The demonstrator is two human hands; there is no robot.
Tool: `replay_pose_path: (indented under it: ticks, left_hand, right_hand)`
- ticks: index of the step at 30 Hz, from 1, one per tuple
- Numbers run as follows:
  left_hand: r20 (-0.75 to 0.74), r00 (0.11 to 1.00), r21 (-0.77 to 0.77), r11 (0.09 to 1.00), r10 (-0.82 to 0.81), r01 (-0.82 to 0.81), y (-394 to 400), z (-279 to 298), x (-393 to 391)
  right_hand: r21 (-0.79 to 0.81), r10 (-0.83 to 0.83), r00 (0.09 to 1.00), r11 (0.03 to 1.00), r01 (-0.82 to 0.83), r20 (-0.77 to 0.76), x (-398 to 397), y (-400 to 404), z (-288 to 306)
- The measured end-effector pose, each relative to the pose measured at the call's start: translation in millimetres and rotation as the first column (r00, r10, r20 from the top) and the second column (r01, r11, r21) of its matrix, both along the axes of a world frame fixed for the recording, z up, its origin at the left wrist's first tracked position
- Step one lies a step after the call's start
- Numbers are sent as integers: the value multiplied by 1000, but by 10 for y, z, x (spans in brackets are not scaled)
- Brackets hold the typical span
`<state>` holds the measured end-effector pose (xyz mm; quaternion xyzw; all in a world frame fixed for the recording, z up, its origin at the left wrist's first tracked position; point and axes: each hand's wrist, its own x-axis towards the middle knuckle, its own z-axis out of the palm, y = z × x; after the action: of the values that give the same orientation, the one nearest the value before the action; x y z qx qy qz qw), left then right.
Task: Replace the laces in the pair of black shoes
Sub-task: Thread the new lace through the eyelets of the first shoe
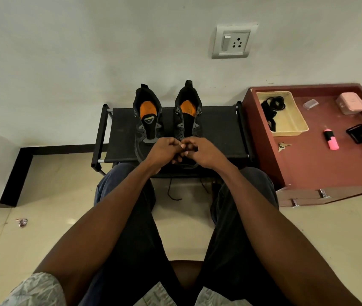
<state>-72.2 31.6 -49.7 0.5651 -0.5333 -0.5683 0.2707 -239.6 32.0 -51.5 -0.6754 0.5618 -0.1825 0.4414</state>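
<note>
Two black shoes with orange insoles stand side by side on a low black rack, heels toward the wall. The left shoe shows bare eyelets. Over the toe end of the right shoe, my left hand and my right hand meet with fingers curled, pinching a black lace at the lowest eyelets. Two loose black lace ends hang below the rack's front edge toward the floor. The right shoe's toe is hidden behind my hands.
A red-brown cabinet top stands at the right, carrying a cream tray with black laces, a pink highlighter, keys, a pink box and black items. A wall socket is above. My knees sit just below the rack.
</note>
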Motion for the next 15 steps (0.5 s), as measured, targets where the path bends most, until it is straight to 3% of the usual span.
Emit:
replay_pose_path:
  ticks: [3,5,8,10,11,13,15]
  left_hand:
    - [7,1000,83,996,-21,20,-15,12,80]
    - [29,999,114,993,-40,37,-35,9,139]
    - [35,998,92,994,55,-58,-72,15,204]
    - [57,987,44,988,149,-151,-87,3,225]
    - [66,981,21,983,183,-185,-89,-8,223]
    - [62,979,-15,981,195,-195,-80,-17,190]
    - [34,988,-44,987,154,-152,-67,-15,133]
  right_hand:
    - [-64,-99,995,993,99,15,-30,-67,-19]
    - [-105,-257,965,962,251,-53,-120,-163,-47]
    - [-202,-544,804,838,507,-240,-286,-246,-110]
    - [-265,-598,720,801,536,-353,-325,-221,-113]
    - [-315,-581,735,812,492,-350,-295,-199,-91]
    - [-325,-449,880,864,384,-156,-141,-145,-31]
    - [-129,-227,974,965,227,17,64,-52,5]
